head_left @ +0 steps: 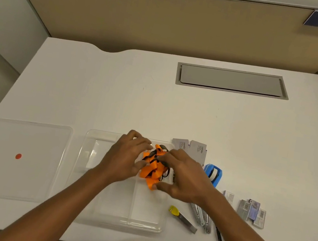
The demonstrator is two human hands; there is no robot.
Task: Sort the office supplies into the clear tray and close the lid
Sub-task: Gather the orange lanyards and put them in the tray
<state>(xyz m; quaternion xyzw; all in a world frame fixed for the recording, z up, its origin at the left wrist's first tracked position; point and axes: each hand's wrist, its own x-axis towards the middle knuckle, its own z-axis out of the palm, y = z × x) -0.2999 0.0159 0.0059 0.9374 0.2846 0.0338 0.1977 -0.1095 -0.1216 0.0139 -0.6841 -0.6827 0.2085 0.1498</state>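
Both hands, left [126,157] and right [183,177], pinch a bundle of orange lanyards [153,167] over the clear tray's [99,212] right compartment. The lid [17,159] lies on the bench [115,95], left of the tray.

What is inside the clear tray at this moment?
Inside the clear tray, an orange strap bundle sits in the far-right part, held by the left hand and right hand. What the hands cover cannot be seen.

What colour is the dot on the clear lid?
Red-orange, on the lid left of the tray; head view.
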